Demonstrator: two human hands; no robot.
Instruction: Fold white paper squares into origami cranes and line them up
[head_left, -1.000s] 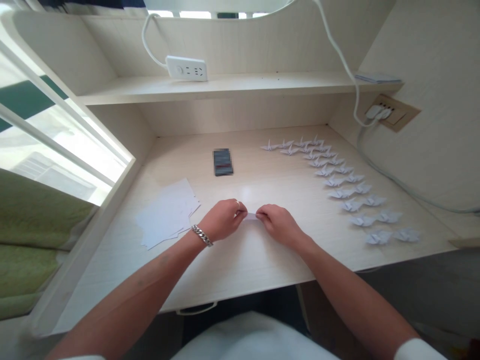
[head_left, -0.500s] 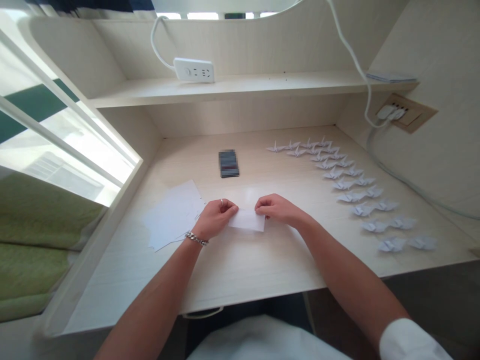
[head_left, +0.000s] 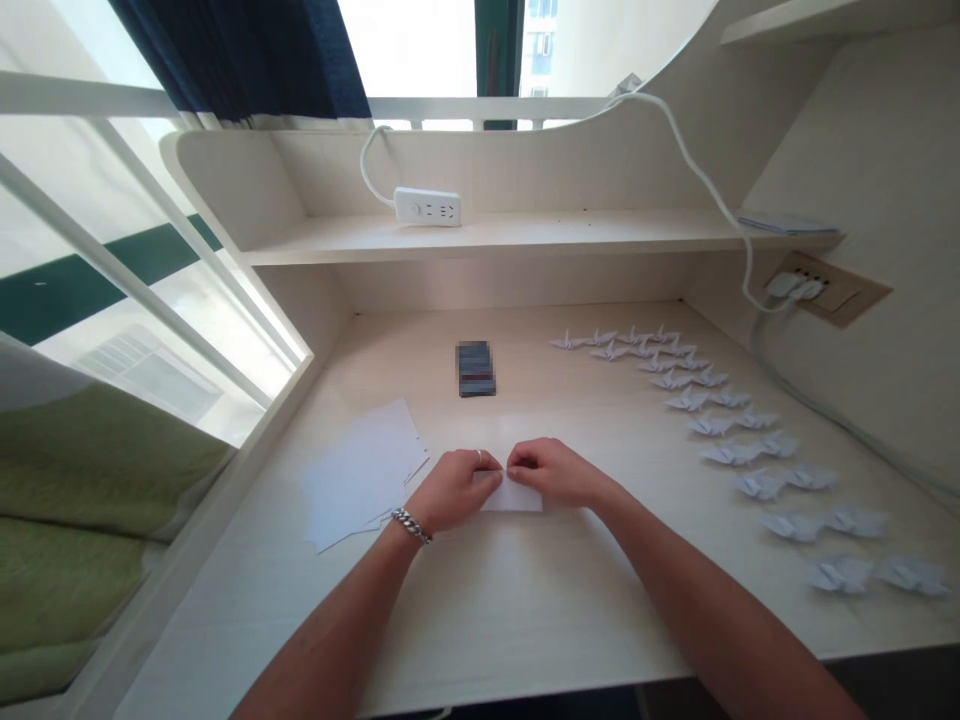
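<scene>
A small white folded paper (head_left: 517, 497) lies on the pale wooden desk (head_left: 525, 610), near its middle. My left hand (head_left: 454, 488), with a ring and a chain bracelet, pinches the paper's top left edge. My right hand (head_left: 551, 470) pinches the top edge just beside it, so the fingertips of both hands nearly meet. To the left of my left hand lies a loose stack of white paper sheets (head_left: 367, 470). Several folded paper cranes (head_left: 720, 420) stand in two curved rows on the right half of the desk.
A dark blurred phone (head_left: 475, 368) lies flat behind my hands. A white power strip (head_left: 427, 207) sits on the shelf above, and its cable runs to a wall socket (head_left: 814, 288) on the right. A window with rails is at the left.
My hands have closed together on the paper's top edge; half a second ago they held it at its two ends. The camera has tilted up, showing the window and curtain.
</scene>
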